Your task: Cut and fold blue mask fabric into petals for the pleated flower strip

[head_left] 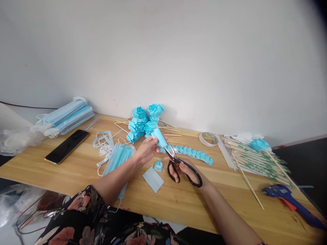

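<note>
My left hand (147, 149) pinches a folded piece of blue mask fabric (158, 136) above the middle of the table. In my right hand (182, 170) is a pair of black-handled scissors (196, 179), its blades parted and pointing up-left at the fabric's lower edge. Whether the blades touch the fabric, I cannot tell. Below my hands lie a pale blue rectangle of fabric (153, 179) and a small cut blue piece (158, 166). A row of blue petal-like pieces (194, 152) stretches out behind the scissors.
Blue fabric flowers (138, 124) on sticks lie against the wall. Flat masks (119, 156), trimmed strips (103, 137), a phone (67, 146) and a mask stack (67, 117) are at left. Rightward are a tape roll (208, 139), bundled wooden sticks (258, 160) and a blue glue gun (293, 200).
</note>
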{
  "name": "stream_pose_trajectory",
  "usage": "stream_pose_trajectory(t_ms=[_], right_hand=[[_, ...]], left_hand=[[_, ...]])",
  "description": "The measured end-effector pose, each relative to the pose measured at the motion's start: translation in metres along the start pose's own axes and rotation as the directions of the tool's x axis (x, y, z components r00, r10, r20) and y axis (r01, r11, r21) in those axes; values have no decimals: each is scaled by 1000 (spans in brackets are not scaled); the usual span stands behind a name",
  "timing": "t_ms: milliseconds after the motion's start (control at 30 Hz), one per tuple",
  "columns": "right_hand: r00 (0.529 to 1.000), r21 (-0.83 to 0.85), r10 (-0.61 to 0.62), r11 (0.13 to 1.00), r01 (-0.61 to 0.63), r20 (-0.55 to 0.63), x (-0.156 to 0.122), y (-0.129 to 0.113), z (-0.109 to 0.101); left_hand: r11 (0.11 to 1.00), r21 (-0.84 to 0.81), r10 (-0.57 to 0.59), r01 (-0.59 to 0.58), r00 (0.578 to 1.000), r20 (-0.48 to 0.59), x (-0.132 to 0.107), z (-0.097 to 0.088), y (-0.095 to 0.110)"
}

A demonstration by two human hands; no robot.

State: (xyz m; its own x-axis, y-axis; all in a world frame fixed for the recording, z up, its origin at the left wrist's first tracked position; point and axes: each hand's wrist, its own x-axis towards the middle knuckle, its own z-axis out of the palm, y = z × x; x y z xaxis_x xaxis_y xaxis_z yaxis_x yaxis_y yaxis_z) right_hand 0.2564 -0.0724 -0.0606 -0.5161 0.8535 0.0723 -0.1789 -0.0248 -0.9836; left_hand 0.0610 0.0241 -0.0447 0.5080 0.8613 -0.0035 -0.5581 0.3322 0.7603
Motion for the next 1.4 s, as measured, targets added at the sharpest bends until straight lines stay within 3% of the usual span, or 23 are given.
stream_pose_trajectory(t_ms=[333, 467, 667, 967, 1200, 1400], right_hand=[[996, 71, -36, 997, 42, -81, 2, 4, 3], [979, 233, -27, 970, 75, -200, 6, 0, 6], [980, 375, 34, 926, 43, -198, 9, -5, 8], [979, 377, 50, 926, 28, -196, 9, -4, 6], [983, 325, -1, 944, 61, -183, 8, -2, 7], [987, 307, 0, 950, 50, -160, 7, 3, 5]], left_hand=[[980, 199, -10, 5, 1000, 23, -5, 5, -9], [990, 142, -13, 15, 1000, -16, -5, 9, -7], [996, 71, -59, 60, 998, -7, -4, 6, -9], [988, -36, -152, 152, 988, -2, -4, 6, -4], [963, -167, -226, 212, 971, -73, -1, 3, -5], [981, -104, -167, 165, 986, -20, -2, 4, -7]])
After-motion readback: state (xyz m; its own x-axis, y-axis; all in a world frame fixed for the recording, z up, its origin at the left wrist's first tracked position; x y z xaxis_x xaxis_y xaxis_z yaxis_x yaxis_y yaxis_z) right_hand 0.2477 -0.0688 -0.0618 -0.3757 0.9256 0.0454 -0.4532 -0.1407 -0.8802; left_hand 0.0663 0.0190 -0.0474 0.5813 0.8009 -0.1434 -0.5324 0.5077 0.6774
